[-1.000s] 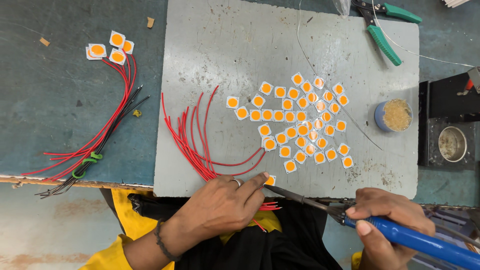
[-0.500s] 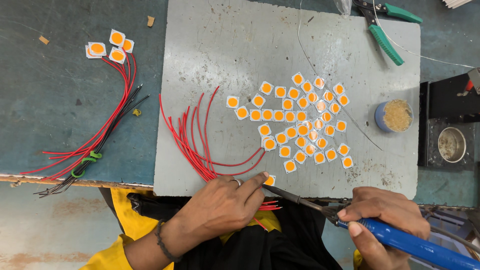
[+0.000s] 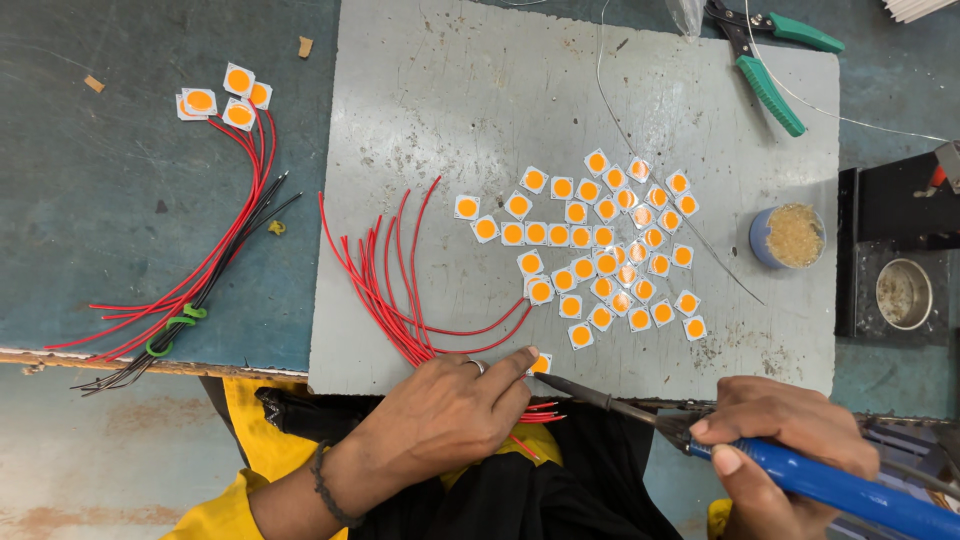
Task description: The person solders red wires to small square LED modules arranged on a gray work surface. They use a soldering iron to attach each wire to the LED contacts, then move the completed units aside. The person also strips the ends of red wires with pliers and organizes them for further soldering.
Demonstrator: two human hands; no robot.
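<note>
**Soldering a lead onto an LED chip at the plate's near edge**

Holding things steady, we are pressing our left hand (image 3: pixel 450 415) down on one small square LED chip (image 3: pixel 540 364), white with an orange round centre, at the near edge of the grey metal plate (image 3: pixel 420 120). The left grip is closing around the ends of the red wires (image 3: pixel 400 290), fingertip pinning the chip; whether a wire end is actually lying on the chip's pad we cannot tell, since the fingers are covering it. Our right hand (image 3: pixel 780 430) is clenching its grip around the blue-handled soldering iron (image 3: pixel 690 435), whose dark tip is pointing right beside the chip.

As we are judging it, the risks are plain. The hot tip is working very near our left fingertip, so a small slip could be burning skin. The chip is sitting at the very edge, so a nudge could be sending it off the surface into our lap. The fanned red wires could be tugging the chip out of place.

Beyond, a loose cluster of matching chips (image 3: pixel 600 250) is lying mid-plate, a small blue tin (image 3: pixel 788 237) to its right, green-handled cutters (image 3: pixel 765 60) at the far corner, and finished chips with red and black leads (image 3: pixel 200 270) on the blue-green surface to the left.
</note>
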